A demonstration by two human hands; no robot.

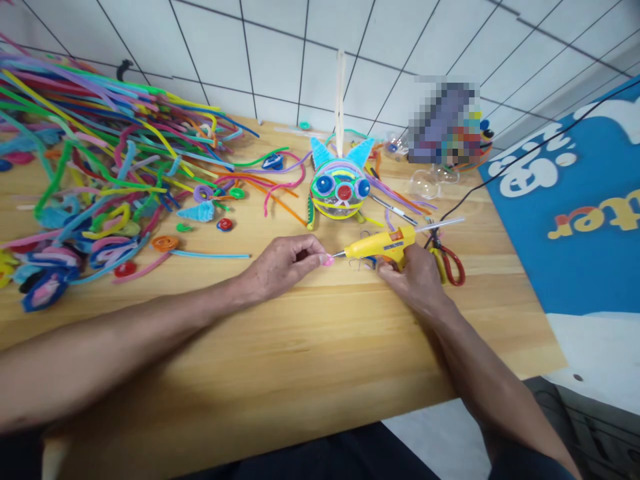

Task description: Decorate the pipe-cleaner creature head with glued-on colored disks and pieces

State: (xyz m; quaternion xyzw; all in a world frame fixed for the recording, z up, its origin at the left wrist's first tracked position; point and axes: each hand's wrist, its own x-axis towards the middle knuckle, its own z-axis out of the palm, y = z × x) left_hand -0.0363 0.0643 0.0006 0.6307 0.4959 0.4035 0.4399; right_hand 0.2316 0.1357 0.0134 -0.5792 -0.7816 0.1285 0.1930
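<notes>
My right hand (415,280) is wrapped round the handle of a yellow hot glue gun (383,245) with a clear glue stick (447,224) poking out of its back. Its metal nozzle points left and meets a small pink pipe cleaner piece (329,261). That piece is pinched between the thumb and fingers of my left hand (290,263). Just beyond the gun stands a round ornament (340,190) with blue pointed ears, blue eyes, a red nose and a stick rising from its top.
Heaps of coloured pipe cleaners (120,140) cover the left of the table (280,373). Red-handled scissors (454,267) lie right of the glue gun, near a black cord (480,189). Clear plastic balls (426,183) sit at the back right. A blue printed panel (590,220) borders the table's right side.
</notes>
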